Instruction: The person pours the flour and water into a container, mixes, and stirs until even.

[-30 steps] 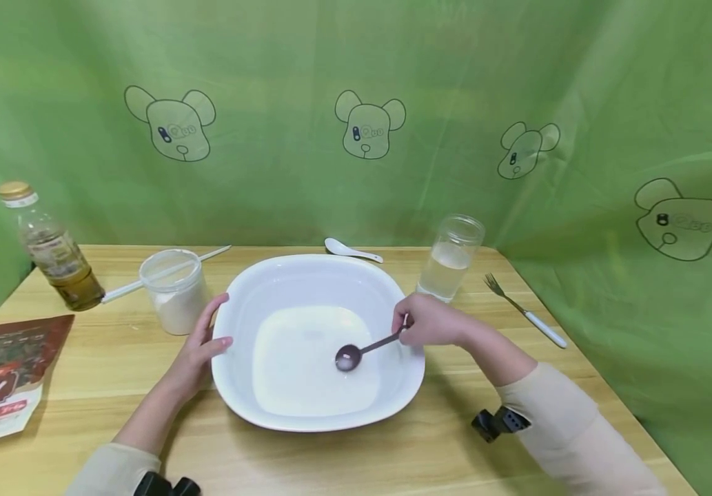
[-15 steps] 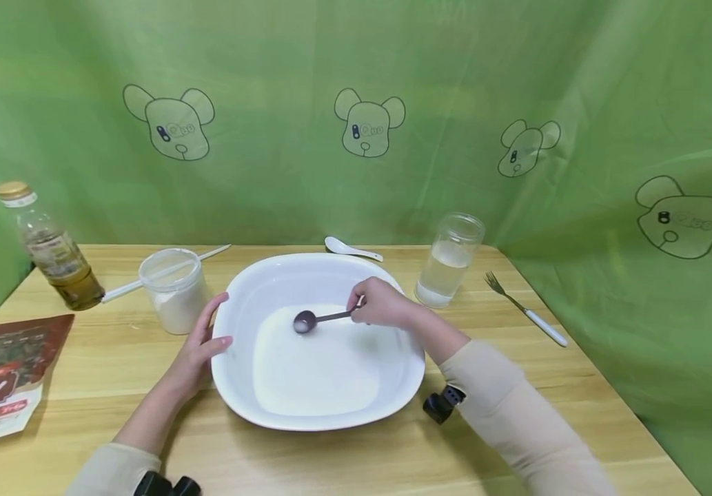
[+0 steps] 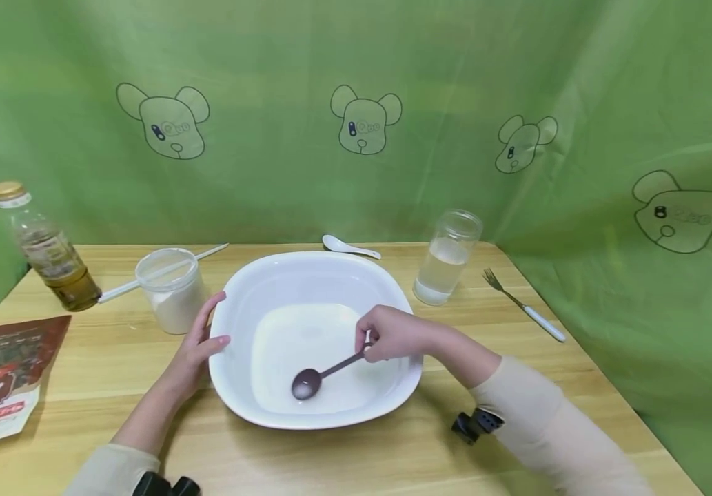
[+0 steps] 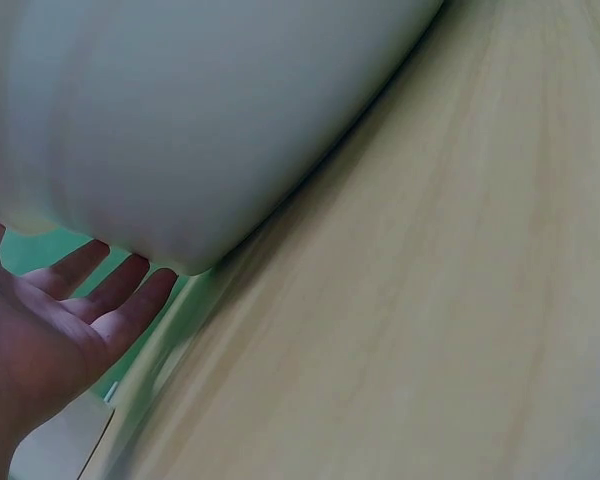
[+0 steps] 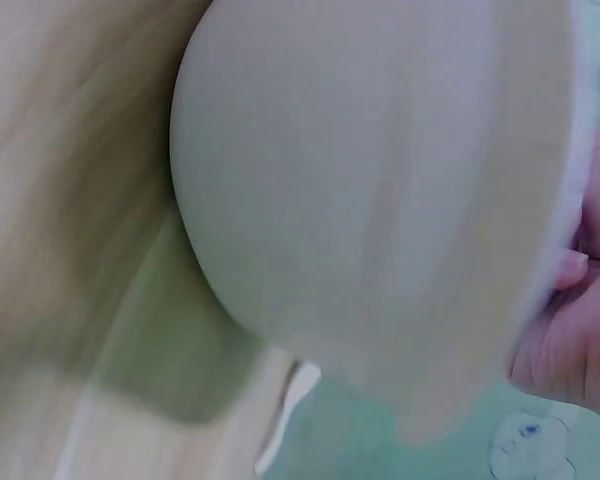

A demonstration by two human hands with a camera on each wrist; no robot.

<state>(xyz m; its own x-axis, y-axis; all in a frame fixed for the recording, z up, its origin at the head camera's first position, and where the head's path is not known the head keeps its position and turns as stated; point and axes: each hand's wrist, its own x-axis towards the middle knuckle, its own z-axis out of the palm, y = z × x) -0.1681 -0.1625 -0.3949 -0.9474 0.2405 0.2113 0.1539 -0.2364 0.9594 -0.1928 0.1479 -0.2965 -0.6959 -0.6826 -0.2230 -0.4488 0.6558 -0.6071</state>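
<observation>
A large white basin (image 3: 315, 269) with pale, milky liquid in its bottom stands mid-table. My right hand (image 3: 395, 335) pinches the handle of a dark brown spoon (image 3: 307, 384) over the basin's right side. The spoon's round bowl sits in the liquid toward the near side. At the basin's left side my left hand (image 3: 193, 355) rests with its thumb on the rim and its fingers spread along the outer wall. In the left wrist view those fingertips (image 4: 160, 285) touch the basin's outside. The basin wall hides the spoon in the right wrist view.
A jar of white powder (image 3: 172, 303) with a white stick behind it, an oil bottle (image 3: 54, 262) and a printed bag (image 3: 5, 379) are at left. A white spoon (image 3: 351, 248) lies behind the basin. A jar of clear liquid (image 3: 445, 265) and a fork (image 3: 526, 306) are at right.
My right hand swept the brown spoon left and toward the back of the basin, then back toward its near side. The left hand stayed on the basin's left rim.
</observation>
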